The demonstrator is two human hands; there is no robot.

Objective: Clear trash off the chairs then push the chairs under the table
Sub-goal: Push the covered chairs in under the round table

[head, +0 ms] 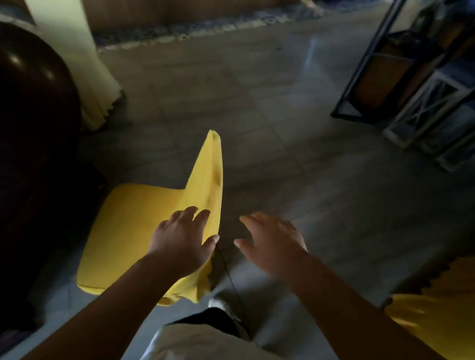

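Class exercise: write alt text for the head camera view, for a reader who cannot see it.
Seen from above, a person's left hand rests on the backrest of a yellow chair, while the right hand hovers open beside it over a grey tiled floor. A dark table stands to the left.

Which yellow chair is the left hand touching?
The centre chair: the left hand rests on its backrest. The other chair, at far right, is untouched.
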